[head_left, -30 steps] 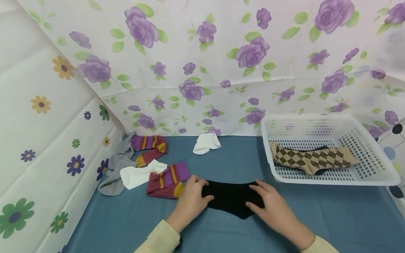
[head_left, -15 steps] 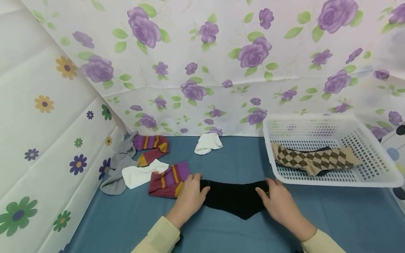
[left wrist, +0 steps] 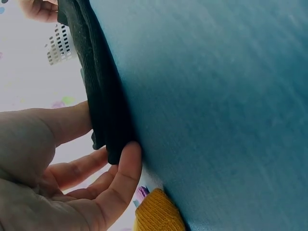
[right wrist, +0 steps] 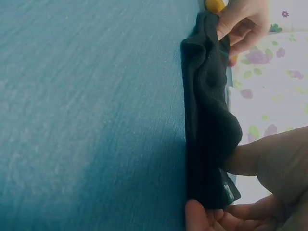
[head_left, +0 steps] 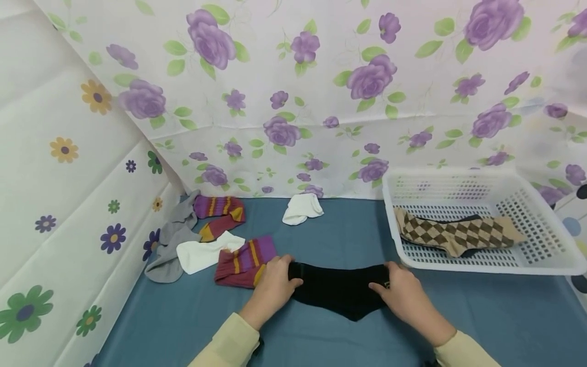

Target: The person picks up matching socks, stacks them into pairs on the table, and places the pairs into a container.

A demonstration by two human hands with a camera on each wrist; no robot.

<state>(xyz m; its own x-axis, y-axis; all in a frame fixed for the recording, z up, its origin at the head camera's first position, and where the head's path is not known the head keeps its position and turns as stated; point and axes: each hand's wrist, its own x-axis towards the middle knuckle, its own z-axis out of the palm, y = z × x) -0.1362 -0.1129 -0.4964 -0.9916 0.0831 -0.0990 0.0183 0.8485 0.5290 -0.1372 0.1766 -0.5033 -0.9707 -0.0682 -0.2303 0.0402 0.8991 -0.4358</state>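
Black socks (head_left: pixel 339 288) lie stretched lengthwise on the blue cloth, with a heel corner pointing toward me. The left wrist view shows two layers of the black fabric (left wrist: pixel 98 77), one over the other. My left hand (head_left: pixel 273 285) pinches the left end between thumb and fingers. At the opposite end my right hand (head_left: pixel 404 291) pinches the fabric, thumb on top and fingertips at the edge. In the right wrist view the upper layer (right wrist: pixel 211 106) is wavy, and small pale marking shows near the right hand's thumb. Beside my left hand lies a folded maroon, purple and yellow striped sock (head_left: pixel 245 262).
A white perforated basket (head_left: pixel 486 267) at the right holds argyle socks (head_left: pixel 458 234) over something dark. Further left are a white sock (head_left: pixel 206 252), a grey sock (head_left: pixel 167 257) and another striped sock (head_left: pixel 222 214). One more white sock (head_left: pixel 302 208) lies by the flowered backdrop.
My right hand has shifted right to the end of the black socks, which now show more of their length. My left hand stays at the left end, slightly further left.
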